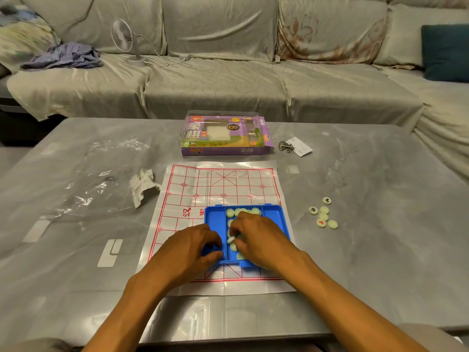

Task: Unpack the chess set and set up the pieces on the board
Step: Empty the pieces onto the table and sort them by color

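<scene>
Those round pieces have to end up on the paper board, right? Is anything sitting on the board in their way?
Yes. The blue tray itself lies on the paper board, covering its near middle, and a clear lid rests on the far half. Both hands, left hand and right hand, are at the tray.

1. Two arms come up from the bottom edge, bare the whole way as far as I can see, no sleeves on either forearm.
2. The left hand [195,246] has no ring, no watch and no band at the wrist, at least nothing I can make out.
3. Same deal with the right hand [256,237]: bare fingers, bare wrist, no glove.
4. Nails look short and plain where they show, though it's a bit soft to be sure.
5. Down in both bottom corners there's a rounded bit of light greyish-beige fabric, probably the knees in trousers or shorts, but it's cut off so I can't tell which.
</scene>
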{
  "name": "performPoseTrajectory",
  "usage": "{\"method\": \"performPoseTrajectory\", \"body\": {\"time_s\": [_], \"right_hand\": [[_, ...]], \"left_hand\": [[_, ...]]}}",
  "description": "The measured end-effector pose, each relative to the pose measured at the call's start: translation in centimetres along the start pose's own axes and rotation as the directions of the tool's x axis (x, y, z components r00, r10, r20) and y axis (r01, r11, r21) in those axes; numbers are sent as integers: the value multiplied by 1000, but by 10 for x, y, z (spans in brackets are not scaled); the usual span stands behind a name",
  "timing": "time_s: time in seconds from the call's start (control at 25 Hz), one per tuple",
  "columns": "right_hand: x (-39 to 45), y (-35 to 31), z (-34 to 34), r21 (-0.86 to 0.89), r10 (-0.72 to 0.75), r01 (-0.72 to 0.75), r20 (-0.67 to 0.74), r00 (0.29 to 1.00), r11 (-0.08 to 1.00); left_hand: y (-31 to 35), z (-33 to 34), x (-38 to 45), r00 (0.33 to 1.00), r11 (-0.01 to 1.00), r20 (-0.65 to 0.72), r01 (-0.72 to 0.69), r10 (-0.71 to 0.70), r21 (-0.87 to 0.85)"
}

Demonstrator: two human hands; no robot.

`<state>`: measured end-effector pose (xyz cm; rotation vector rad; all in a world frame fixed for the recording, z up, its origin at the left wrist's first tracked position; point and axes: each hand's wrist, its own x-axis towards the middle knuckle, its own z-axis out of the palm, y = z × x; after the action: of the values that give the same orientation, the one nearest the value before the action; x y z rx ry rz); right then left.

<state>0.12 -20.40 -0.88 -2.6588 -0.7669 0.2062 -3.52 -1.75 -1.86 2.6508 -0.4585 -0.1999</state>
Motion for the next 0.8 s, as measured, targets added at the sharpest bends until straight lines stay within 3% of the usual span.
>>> {"method": "performPoseTrajectory", "body": {"time_s": [0.24,0.4,0.52,0.64,0.72,0.8], "right_hand": [[-2,2,-5,34,-56,55,32,998,998],[-4,4,-28,87,23,-24,10,1000,996],[-10,42,-70,147,257,-245,-67,964,958],[-32,108,-101,161,553,-533,-132,822,831],[-42,139,-100,201,658,-632,-105,746,749],[-42,155,-91,213,690,-667,-49,722,714]], "left_hand": [[0,0,2,1000,1000,16,-1,1,3],[-2,0,1,1000,1000,21,4,-4,-2],[-3,1,2,1000,1000,30,8,-8,-7],[-3,1,2,1000,1000,26,2,-2,1],[-3,1,2,1000,1000,17,-4,4,9],[-3,1,2,1000,1000,16,-1,1,8]]}}
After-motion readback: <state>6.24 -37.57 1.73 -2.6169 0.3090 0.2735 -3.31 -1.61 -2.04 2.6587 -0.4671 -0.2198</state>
